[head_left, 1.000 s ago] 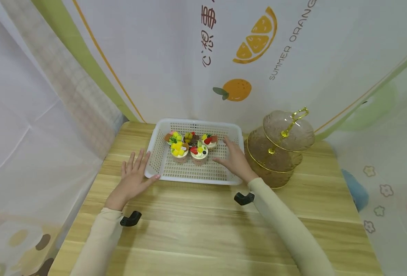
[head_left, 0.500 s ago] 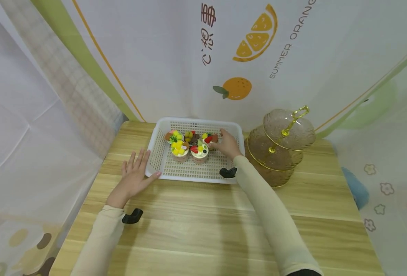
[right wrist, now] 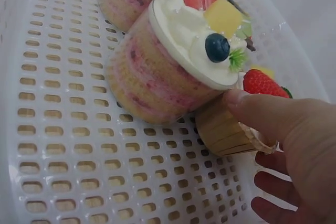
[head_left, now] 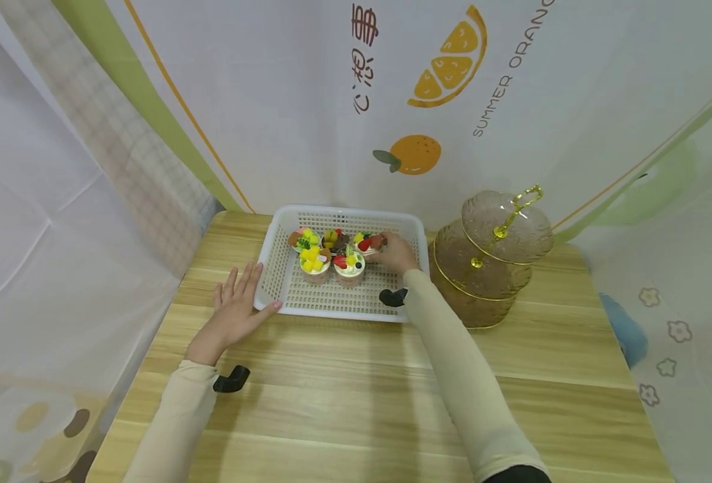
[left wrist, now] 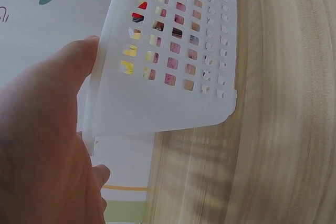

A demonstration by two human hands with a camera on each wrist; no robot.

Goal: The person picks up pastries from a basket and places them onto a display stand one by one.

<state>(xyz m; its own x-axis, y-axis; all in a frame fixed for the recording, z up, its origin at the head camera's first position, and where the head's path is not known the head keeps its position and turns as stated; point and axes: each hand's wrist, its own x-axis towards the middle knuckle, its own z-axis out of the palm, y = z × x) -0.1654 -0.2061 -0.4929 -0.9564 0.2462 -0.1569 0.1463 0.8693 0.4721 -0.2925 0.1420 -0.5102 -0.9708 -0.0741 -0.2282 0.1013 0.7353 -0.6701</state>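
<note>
The right grip [head_left: 399, 255] has closed in around the far-right cupcake [right wrist: 218, 132].

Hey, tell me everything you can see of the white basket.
The white basket is shallow, rectangular and plastic-looking, with rounded corners, a rim and slotted floor and walls. It sits upright on the wooden table, holding five small cakes. The left hand touches its near left corner; the right hand reaches in.

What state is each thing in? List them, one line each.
Basket: upright on the table, loaded.
Front-left cup: upright.
Front-right cup: upright.
Rear-left cup: partly hidden.
Rear-middle cup: partly hidden.
Rear-right cup: inside the basket, gripped.
Right hand: grips that cup.
Left hand: fingers spread, thumb on basket rim.
Tiered stand: upright.
</note>
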